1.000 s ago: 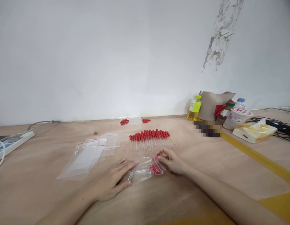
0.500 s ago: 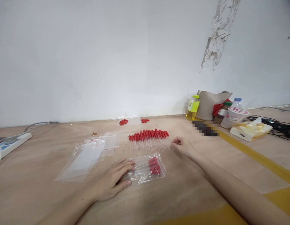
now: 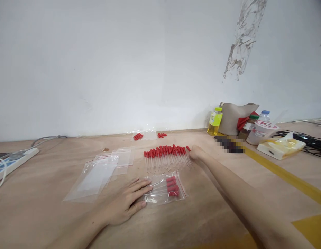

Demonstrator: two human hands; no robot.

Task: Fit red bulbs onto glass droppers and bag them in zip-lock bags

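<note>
Several glass droppers with red rubber bulbs (image 3: 167,155) lie side by side in a row on the table. At the row's right end, my right hand (image 3: 196,152) is closed, with one red-bulbed dropper (image 3: 188,148) sticking out at its left side; the fingertips are hidden. My left hand (image 3: 130,199) lies flat, fingers stretched out, over the left end of a clear zip bag (image 3: 159,188). Inside that bag are several droppers, their red bulbs (image 3: 172,186) toward the right.
Flat zip bags (image 3: 95,176) lie at the left. Loose red bulbs (image 3: 138,137) rest on clear plastic near the wall. A power strip (image 3: 17,164) is at far left. A yellow bottle (image 3: 214,121), a cup (image 3: 262,133) and a yellow-white packet (image 3: 281,146) stand at right.
My right hand has moved slightly up and turned, its fingers now closed at the end dropper. My left hand stays on the bag, which lies a little straighter. The view has shifted slightly.
</note>
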